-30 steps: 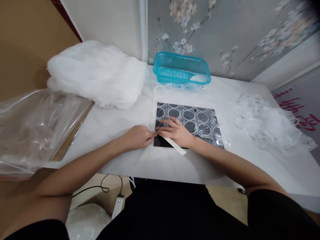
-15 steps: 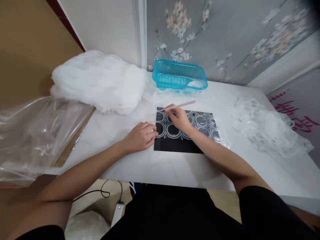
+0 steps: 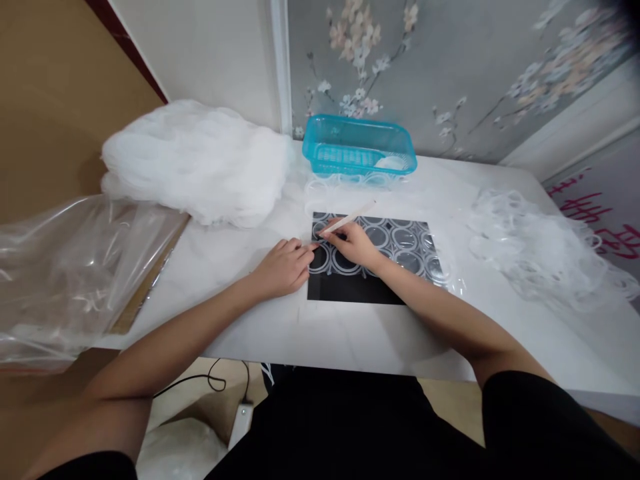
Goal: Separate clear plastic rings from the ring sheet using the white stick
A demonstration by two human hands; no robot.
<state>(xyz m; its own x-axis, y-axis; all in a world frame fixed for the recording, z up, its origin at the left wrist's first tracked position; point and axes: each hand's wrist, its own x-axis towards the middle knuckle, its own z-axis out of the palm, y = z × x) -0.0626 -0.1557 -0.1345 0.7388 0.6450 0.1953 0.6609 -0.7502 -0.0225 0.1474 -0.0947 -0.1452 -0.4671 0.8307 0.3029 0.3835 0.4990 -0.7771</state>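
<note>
A black sheet lies on the white table, with a see-through strip of white ring pattern over it. My right hand is closed around a thin, pale pen-like stick. The stick slants up to the right, and its lower tip is near the strip's upper left corner, too small to make out. My left hand rests on the table at the sheet's left edge. Its fingers are curled together, with the fingertips at the strip's left end; anything between them is hidden.
Behind the sheet stands a blue plastic basket with a white piece inside. A big white fluffy bundle lies at the back left, near a clear plastic bag. Loose white ring-patterned strips are heaped at the right.
My right hand has moved slightly down and left, and the stick now stands steeper. My left hand has shifted a little upward, its index finger reaching further onto the strip's edge.
</note>
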